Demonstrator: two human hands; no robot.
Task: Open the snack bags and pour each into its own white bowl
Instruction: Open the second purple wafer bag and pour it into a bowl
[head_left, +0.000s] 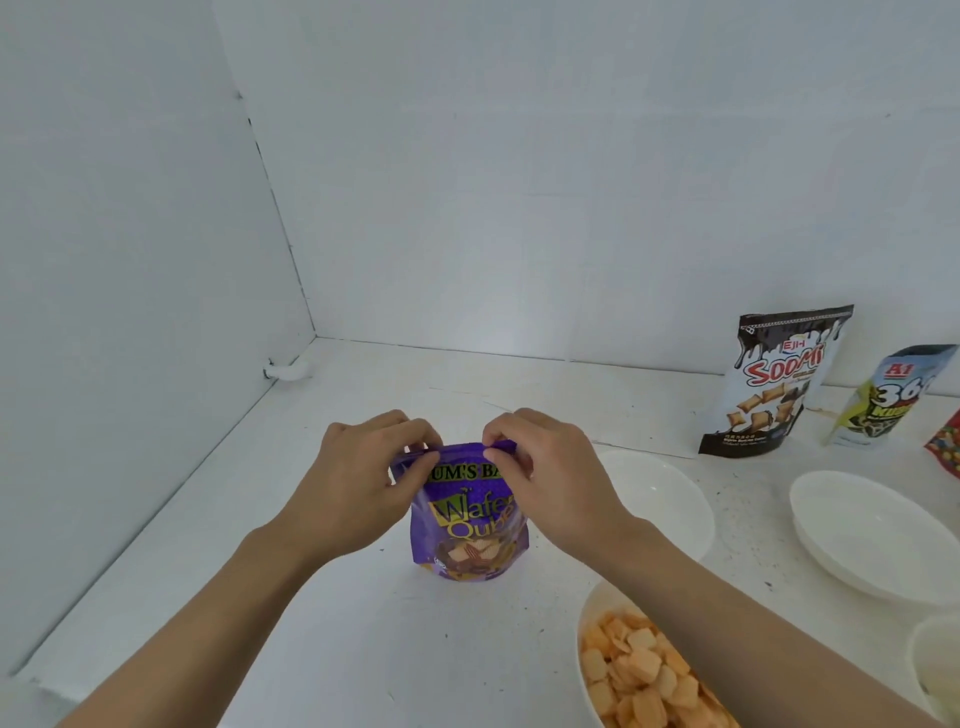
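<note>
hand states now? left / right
Left hand: closed, pinching the top left edge of the purple wafer bag.
Right hand: closed, pinching the bag's top right edge.

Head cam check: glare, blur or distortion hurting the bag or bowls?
Head view: soft even light, faint shadows; fisheye bends the wall corner seam; the purple wafer bag pinched by left hand and right hand reads legibly, slightly soft; the empty white bowl nearly washes out against the white table.
</note>
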